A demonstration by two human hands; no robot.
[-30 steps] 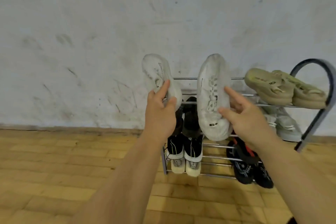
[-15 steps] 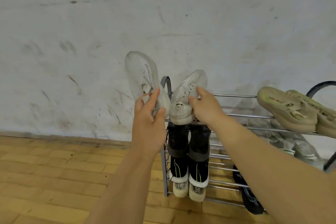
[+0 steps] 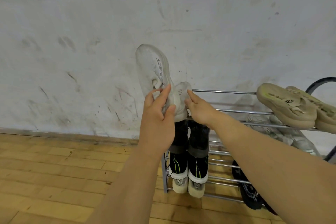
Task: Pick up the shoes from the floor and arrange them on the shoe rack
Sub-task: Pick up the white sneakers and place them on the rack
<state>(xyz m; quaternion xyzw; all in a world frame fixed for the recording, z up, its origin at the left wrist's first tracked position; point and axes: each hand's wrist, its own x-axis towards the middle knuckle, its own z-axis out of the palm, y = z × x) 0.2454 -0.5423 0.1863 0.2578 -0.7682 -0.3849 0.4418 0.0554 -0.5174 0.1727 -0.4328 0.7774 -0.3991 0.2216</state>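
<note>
Two white shoes point(image 3: 154, 71) partly behind fingers point(image 3: 165, 93)

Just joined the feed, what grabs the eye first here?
The left hand grips a white sneaker raised toe-up before the wall, above the left end of the shoe rack. The right hand touches a second white sneaker at the top tier there; tan clogs sit at that tier's right.

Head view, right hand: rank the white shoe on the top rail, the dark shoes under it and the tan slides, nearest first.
1. The white shoe, touched by the right hand, at the top tier's left end.
2. The dark shoes, directly below the hand.
3. The tan slides, top tier, far right.
</note>
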